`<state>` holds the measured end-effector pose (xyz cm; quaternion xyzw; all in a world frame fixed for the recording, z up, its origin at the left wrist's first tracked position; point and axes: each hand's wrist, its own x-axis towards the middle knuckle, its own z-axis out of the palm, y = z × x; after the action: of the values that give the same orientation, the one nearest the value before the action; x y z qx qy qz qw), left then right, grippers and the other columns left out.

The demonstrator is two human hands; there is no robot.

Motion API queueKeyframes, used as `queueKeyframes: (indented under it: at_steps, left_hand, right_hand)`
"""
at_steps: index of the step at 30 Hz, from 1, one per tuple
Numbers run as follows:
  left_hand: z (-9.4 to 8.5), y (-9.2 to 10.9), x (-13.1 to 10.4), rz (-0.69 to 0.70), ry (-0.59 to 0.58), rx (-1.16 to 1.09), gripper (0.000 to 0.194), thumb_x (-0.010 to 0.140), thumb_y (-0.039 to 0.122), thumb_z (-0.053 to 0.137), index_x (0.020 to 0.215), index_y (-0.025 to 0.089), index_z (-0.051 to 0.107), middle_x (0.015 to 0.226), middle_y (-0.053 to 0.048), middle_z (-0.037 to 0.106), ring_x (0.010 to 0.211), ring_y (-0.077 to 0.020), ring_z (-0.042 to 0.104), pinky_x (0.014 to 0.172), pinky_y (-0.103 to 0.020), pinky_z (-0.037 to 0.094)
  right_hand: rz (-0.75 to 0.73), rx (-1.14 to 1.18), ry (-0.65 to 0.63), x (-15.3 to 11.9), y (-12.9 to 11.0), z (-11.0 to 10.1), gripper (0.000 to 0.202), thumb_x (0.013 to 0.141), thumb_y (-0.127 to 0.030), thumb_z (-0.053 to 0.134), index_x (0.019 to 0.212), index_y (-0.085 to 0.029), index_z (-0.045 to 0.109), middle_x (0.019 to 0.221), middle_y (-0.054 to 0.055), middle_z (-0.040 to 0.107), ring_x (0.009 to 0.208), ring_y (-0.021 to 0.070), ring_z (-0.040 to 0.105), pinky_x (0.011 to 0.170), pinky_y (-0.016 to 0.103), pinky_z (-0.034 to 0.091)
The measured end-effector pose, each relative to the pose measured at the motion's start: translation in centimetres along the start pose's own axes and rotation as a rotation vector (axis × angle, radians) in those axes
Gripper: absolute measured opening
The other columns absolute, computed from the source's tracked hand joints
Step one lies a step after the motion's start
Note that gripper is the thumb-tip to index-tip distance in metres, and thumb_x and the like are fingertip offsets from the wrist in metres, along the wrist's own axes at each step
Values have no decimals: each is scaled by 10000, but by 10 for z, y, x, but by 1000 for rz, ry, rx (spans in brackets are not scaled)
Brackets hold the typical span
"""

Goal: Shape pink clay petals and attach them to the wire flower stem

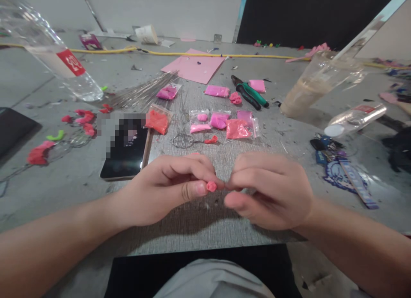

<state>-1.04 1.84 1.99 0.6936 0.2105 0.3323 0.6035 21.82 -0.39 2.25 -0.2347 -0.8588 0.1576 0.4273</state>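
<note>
At near centre my left hand pinches 1 small pink lump, seemingly to steady it beside my right hand, its thumb parted from the curled fingers, with pink packets farther off, probably for working room.

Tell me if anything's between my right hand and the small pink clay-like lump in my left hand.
Only one of the fingers of your left hand extends past the pink lump toward your right hand; nothing else shows between.
</note>
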Motion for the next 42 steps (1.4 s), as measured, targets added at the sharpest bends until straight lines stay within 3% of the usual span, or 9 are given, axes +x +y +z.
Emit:
queueKeyframes:
  at_steps: [7, 13, 16, 22, 26, 31, 36, 39, 42]
  left_hand:
    - [-13, -21, 2, 139, -227, 865, 254, 1026, 159, 543, 1099, 200, 783, 1029, -79, 674, 880, -171, 655, 783, -282, 530]
    - [-16, -30, 0, 118, -304, 1096, 271, 1024, 189, 550, 1147, 228, 788, 1033, -69, 669, 808, -176, 627, 727, -303, 511]
    - [-17, -25, 1, 94, -247, 1092, 302, 1038, 205, 524, 1213, 224, 769, 1023, -66, 666, 823, -184, 642, 733, -319, 519]
    - [-22, -16, 5, 49, 20, 1129, 300, 991, 256, 563, 1210, 140, 734, 1056, -102, 652, 976, -251, 650, 858, -391, 529]
    - [-25, -21, 7, -44, 42, 1208, 276, 980, 330, 575, 1120, 164, 746, 1002, -94, 640, 915, -261, 644, 826, -422, 518]
    - [-22, -19, 10, -90, 109, 1069, 220, 971, 363, 614, 996, 191, 749, 928, -56, 707, 872, -233, 662, 782, -381, 513]
    - [-10, -8, 10, -365, 248, 520, 231, 877, 441, 759, 959, 226, 739, 845, -4, 766, 726, -179, 697, 638, -298, 552]
    - [-4, -8, 8, -357, 285, 347, 234, 824, 394, 825, 921, 213, 713, 814, 0, 765, 723, -169, 713, 656, -282, 577]
    - [0, -10, 5, -305, 304, 331, 273, 823, 372, 833, 998, 217, 692, 848, 3, 762, 754, -166, 717, 664, -272, 582]
  right_hand:
    - [107, -27, 154, 1, 11, 1, 313, 1039, -247, 543, 730, -226, 590, 593, -12, 571, 557, 124, 539, 534, 290, 414]
    - [155, -129, 146, 2, 16, 4, 343, 1027, -239, 551, 684, -223, 548, 584, -12, 576, 548, 118, 527, 544, 298, 400]
    - [167, -155, 133, 3, 16, 3, 330, 1020, -226, 546, 690, -225, 543, 588, -13, 582, 557, 121, 527, 553, 301, 402]
    - [177, -179, 120, 3, 17, 2, 333, 1008, -199, 546, 675, -214, 524, 574, -25, 526, 545, 109, 454, 552, 288, 379]
    - [183, -197, 101, 3, 19, 3, 358, 996, -180, 544, 646, -203, 475, 568, -38, 451, 546, 95, 384, 549, 273, 346]
    - [225, -171, 8, 3, 26, 6, 309, 981, -183, 566, 673, -179, 542, 598, -40, 473, 572, 84, 406, 570, 257, 357]
    - [368, -64, -123, 4, 28, 11, 116, 942, -214, 658, 856, -155, 708, 725, -13, 645, 668, 95, 573, 620, 231, 436]
    - [483, 78, -129, 5, 25, 13, 115, 951, -252, 670, 912, -176, 747, 783, -7, 708, 685, 96, 631, 605, 207, 473]
    - [559, 173, -128, 5, 22, 12, 111, 948, -253, 669, 937, -193, 761, 852, 4, 755, 718, 107, 672, 609, 200, 502]
